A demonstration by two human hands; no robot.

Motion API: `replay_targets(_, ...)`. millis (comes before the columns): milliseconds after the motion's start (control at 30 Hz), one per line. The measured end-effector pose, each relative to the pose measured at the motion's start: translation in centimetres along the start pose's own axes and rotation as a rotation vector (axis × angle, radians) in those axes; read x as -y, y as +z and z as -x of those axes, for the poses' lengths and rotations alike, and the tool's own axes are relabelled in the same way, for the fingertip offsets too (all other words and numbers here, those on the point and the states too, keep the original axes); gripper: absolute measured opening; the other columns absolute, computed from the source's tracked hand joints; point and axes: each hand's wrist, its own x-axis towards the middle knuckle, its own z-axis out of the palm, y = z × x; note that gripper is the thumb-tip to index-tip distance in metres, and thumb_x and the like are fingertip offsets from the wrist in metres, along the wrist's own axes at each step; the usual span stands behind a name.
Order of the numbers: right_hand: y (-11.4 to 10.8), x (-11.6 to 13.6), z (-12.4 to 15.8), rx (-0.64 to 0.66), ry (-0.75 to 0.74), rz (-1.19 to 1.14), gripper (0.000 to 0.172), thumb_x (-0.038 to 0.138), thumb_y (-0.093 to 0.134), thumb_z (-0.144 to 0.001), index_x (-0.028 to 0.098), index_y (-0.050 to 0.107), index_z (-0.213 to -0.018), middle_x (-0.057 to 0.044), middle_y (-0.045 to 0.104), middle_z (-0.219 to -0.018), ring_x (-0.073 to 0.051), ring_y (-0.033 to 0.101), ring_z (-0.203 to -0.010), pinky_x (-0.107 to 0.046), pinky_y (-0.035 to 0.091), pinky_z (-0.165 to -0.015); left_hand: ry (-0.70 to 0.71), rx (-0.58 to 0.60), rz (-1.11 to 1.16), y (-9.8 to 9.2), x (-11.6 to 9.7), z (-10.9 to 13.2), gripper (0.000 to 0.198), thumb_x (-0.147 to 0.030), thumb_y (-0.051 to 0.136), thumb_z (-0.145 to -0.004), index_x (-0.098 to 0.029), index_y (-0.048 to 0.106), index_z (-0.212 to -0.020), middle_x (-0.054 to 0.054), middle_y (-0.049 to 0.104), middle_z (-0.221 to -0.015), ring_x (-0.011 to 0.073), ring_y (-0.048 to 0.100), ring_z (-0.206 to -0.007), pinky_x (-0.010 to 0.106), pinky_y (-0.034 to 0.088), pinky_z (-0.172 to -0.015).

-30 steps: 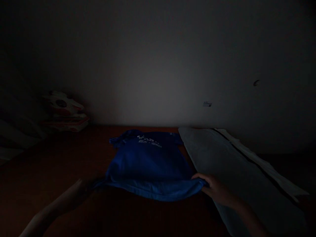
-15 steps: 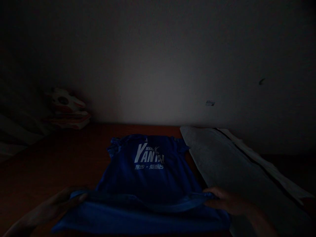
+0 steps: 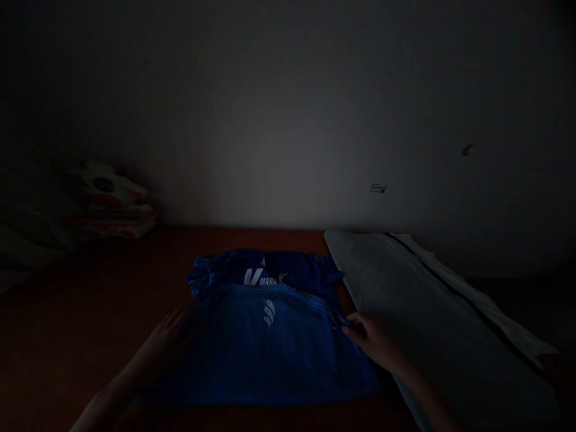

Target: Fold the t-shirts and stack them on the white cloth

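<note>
A blue T-shirt [image 3: 270,360] lies on the reddish-brown surface with its lower part folded up over the front. The fold covers most of the white lettering near the collar, and a white wing-like mark shows on the upturned part. At the shirt's left edge is my left hand [image 3: 173,327], fingers stretched and apart; dim light blurs whether it touches the cloth. My right hand [image 3: 371,339] pinches the right end of the turned-up hem between thumb and fingers.
Right of the shirt lies a grey folded cloth [image 3: 396,312] with a dark stripe and a white edge. A black-and-white plush toy [image 3: 110,186] sits on a stack [image 3: 117,222] at the back left. A pale wall [image 3: 279,150] rises behind the wooden surface [image 3: 67,336].
The hem has moved away from me, over the shirt's front, hiding much of the lettering. Both hands moved forward and inward; my left hand has let go of the hem.
</note>
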Motion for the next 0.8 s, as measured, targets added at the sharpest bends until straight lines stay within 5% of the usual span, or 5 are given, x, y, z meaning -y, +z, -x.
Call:
replay_targets(100,0.2,0.0,-0.3,-0.031,0.003,0.063,0.044,0.06,0.054,-0.089,0.022,0.072,-0.101,-0.008,0.078,-0.098,-0.024,0.072,-0.088,-0.036,0.052,-0.082,0.088,0.083,-0.107,0.9,0.5,0.8,0.054,-0.053,0.048,-0.094,-0.027,0.063,-0.139,0.008,0.057,-0.151,0.033,0.054,-0.137,0.052,0.041,-0.117)
replay_targets(267,-0.4,0.0,-3.6,-0.033,0.003,0.105,0.044,0.056,0.044,-0.096,0.02,0.071,-0.096,-0.008,0.078,-0.091,-0.023,0.073,-0.084,-0.034,0.052,-0.077,0.074,0.077,-0.227,0.2,1.6,0.9,0.054,-0.055,0.052,-0.093,-0.031,0.063,-0.139,0.01,0.062,-0.145,0.0364,0.058,-0.132,0.056,0.043,-0.112)
replay_targets(400,-0.4,0.4,-9.2,-0.184,0.028,0.286,0.028,0.035,0.05,-0.097,0.019,0.069,-0.109,-0.012,0.075,-0.111,-0.023,0.071,-0.102,-0.033,0.051,-0.091,0.106,-0.004,-0.185,0.1,1.3,-3.7,0.052,-0.049,0.042,-0.097,-0.025,0.061,-0.139,0.012,0.059,-0.148,0.0346,0.054,-0.136,0.056,0.042,-0.113)
replay_targets(567,1.1,0.9,-15.1,-0.257,0.099,0.367,0.034,0.03,0.052,-0.098,0.015,0.063,-0.127,-0.019,0.065,-0.133,-0.027,0.062,-0.122,-0.036,0.046,-0.101,0.143,0.011,-0.171,2.3,0.1,-10.7,0.06,-0.049,0.034,-0.097,-0.017,0.057,-0.141,0.015,0.053,-0.153,0.032,0.05,-0.141,0.049,0.037,-0.119)
replay_targets(800,2.8,-0.6,-17.4,-0.202,0.152,0.369,0.021,0.028,0.062,-0.092,0.017,0.072,-0.107,-0.015,0.075,-0.112,-0.027,0.07,-0.106,-0.034,0.05,-0.091,-0.104,0.114,-0.371,2.1,1.5,-11.8,0.063,-0.048,0.031,-0.098,-0.016,0.049,-0.149,0.018,0.046,-0.158,0.0384,0.039,-0.147,0.065,0.027,-0.117)
